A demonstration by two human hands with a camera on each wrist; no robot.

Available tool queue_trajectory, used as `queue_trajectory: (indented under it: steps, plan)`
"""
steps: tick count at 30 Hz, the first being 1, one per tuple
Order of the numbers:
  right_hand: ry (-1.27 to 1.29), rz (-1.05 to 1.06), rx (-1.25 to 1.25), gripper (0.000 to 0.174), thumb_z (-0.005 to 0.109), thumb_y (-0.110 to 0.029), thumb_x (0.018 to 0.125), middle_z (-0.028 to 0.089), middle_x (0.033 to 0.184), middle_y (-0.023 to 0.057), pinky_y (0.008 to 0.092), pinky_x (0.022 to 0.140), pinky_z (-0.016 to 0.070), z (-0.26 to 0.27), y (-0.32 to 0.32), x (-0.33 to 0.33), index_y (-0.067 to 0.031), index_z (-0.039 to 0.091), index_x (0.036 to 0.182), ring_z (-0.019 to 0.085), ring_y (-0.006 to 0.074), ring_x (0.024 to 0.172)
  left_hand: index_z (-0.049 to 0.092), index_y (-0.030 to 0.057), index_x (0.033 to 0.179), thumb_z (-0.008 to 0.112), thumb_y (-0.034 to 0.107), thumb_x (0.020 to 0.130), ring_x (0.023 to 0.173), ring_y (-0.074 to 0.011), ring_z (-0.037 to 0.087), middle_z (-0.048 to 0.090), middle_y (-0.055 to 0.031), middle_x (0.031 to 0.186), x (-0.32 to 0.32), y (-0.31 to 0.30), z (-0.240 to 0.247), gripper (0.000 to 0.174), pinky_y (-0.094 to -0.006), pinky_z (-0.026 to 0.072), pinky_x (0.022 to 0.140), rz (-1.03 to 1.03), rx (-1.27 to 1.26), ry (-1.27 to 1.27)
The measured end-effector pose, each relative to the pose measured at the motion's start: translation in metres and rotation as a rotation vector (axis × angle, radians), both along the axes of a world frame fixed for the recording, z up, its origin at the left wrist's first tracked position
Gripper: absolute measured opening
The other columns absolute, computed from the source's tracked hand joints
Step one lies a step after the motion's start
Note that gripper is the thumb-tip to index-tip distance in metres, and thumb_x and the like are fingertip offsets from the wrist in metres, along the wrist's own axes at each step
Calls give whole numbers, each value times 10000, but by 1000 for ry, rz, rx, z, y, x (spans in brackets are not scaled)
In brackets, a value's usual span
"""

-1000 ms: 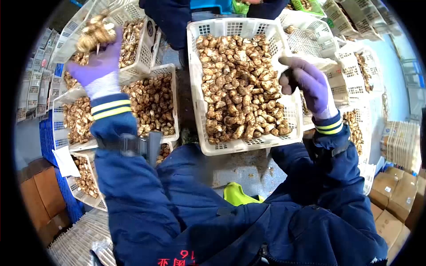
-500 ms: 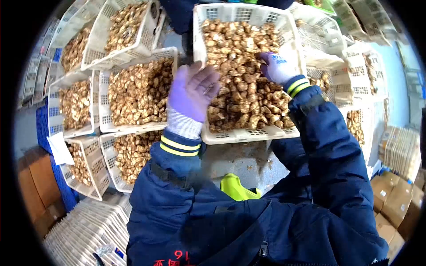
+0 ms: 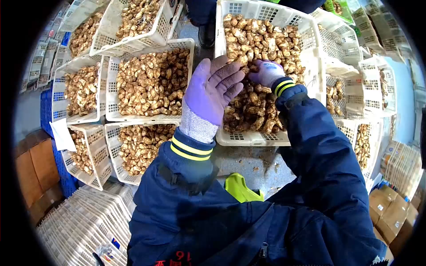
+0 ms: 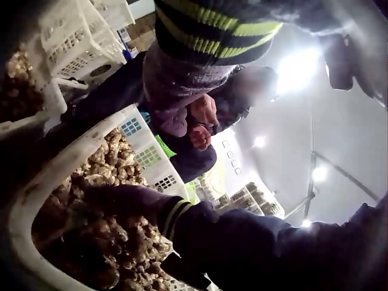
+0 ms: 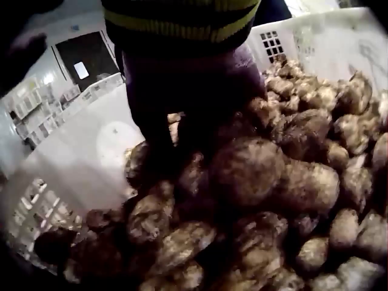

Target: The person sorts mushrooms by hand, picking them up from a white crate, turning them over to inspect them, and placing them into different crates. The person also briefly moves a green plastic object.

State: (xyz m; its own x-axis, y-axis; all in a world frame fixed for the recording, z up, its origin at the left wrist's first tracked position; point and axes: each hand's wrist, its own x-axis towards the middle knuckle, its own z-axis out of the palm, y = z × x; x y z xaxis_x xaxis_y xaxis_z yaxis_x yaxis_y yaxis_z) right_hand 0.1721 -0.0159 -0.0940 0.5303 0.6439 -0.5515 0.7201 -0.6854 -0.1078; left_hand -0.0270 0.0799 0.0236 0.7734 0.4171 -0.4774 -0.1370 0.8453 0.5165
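A white plastic crate heaped with brown-and-white mushrooms stands in front of me. My left hand, in a purple glove, is turned palm up over the crate's left edge. Its fingers are loosely spread and nothing lies in the palm. My right hand reaches down into the heap, its dark fingertips among the mushrooms. In the right wrist view the right hand points downward beside a large mushroom; shadow hides the fingertips, and I cannot tell whether they pinch one.
More crates of mushrooms stand left, including a well-filled crate near my left hand and a smaller-looking one below it. Crates also line the right side, with cardboard boxes lower right. Another person is across the crate.
My left hand has come from the left-side crates, where it held a clump of mushrooms, to the front crate and is now without them. My right hand has moved from the crate's right rim into the heap.
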Motion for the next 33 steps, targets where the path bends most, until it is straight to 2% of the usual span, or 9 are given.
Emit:
queue_trajectory:
  steps: [4,7,9,10,13,21,25,28,33]
  plan:
    - [119,-125,243,457,613,-306,859,665,1066,170,366,876,488,7,-27,10,-115,554,1270,636,296,1006,541,26,1188,470,423,955,1055,-283,596,615,-155,1125,-3,11,-15,465,-410,489,912,-15,16,-18]
    - [642,-475,747,421,611,-247,873,685,1002,117,300,811,511,25,-61,31,-22,566,1226,642,177,946,529,21,1201,469,403,957,1063,-284,591,608,-158,1136,-2,5,-17,457,-416,487,917,-67,44,19]
    - [853,-394,973,418,574,-227,898,676,1038,116,319,769,534,59,-82,27,33,539,1223,642,190,943,510,15,1224,473,392,957,1086,-286,578,590,-169,1170,3,-6,-15,464,-419,482,925,-148,64,84]
    - [1227,-624,973,435,519,-211,945,640,1111,144,333,914,480,81,-87,19,49,474,1291,630,225,1000,461,8,1287,489,354,953,1120,-288,554,545,-188,1236,5,-12,-21,481,-426,467,949,-251,93,47]
    - [1349,-602,1031,470,536,-238,929,622,1124,159,347,875,512,109,-96,0,46,460,1295,641,228,961,410,23,1353,538,319,935,1122,-277,537,532,-154,1242,11,-36,-12,528,-410,455,940,-493,215,62]
    - [903,-17,962,430,482,-279,951,565,1237,83,295,991,386,155,-63,-40,-4,509,1280,537,181,1119,493,38,1238,568,231,931,1012,-216,613,583,-100,1142,20,-52,-10,370,-400,513,904,-575,272,-184]
    - [999,-437,1215,392,462,-253,976,559,1277,92,323,927,463,131,-85,24,-24,529,1286,564,171,1104,533,25,1223,607,145,900,1041,-236,598,584,-113,1142,11,-23,-8,353,-372,513,898,-423,88,-432]
    - [-51,40,63,319,515,-145,923,660,1117,105,301,907,483,66,-121,60,-97,594,1229,631,188,1012,518,85,1229,625,176,884,1143,-315,546,558,-165,1210,0,9,4,373,-491,483,961,-151,91,-357]
    - [32,147,121,542,579,-372,856,545,1269,170,408,974,433,31,-88,-9,-141,476,1336,534,325,1162,503,48,1266,563,279,926,1201,-373,496,546,-197,1223,-6,33,-2,415,-548,456,970,-81,27,-475]
